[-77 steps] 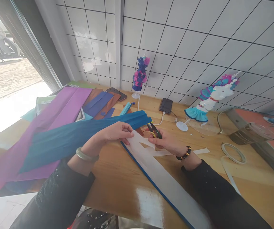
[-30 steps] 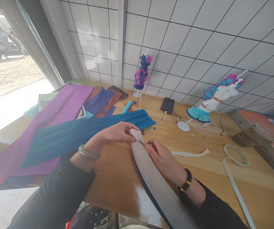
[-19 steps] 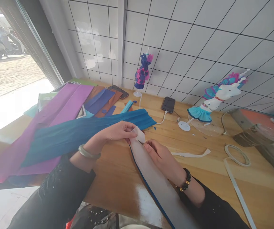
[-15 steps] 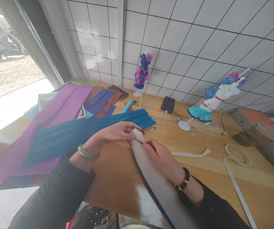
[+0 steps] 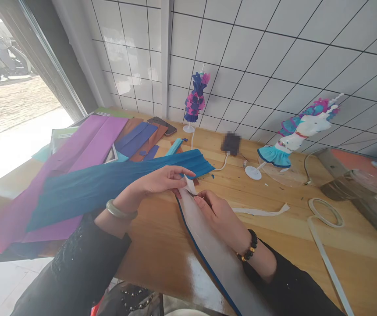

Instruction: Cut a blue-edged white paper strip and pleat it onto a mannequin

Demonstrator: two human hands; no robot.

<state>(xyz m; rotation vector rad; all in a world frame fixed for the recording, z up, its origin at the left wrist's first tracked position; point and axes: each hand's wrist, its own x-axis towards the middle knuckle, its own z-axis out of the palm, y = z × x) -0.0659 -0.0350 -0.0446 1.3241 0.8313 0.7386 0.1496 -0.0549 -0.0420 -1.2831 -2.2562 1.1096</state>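
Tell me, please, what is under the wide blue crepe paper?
The purple sheet shows under the left part of the blue crepe paper, and the wooden tabletop around its right end. Whatever lies beneath its middle is covered and cannot be seen.

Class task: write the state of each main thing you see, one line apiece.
White strip, end pinched by left hand
Scissors, held in right hand, opening unclear
Blue paper, partly over purple paper
Tape roll, flat, partly unrolled
Blurred device, cable attached
Phone, lying flat
Navy doll, upright, dressed
Turquoise-skirted doll, on stand
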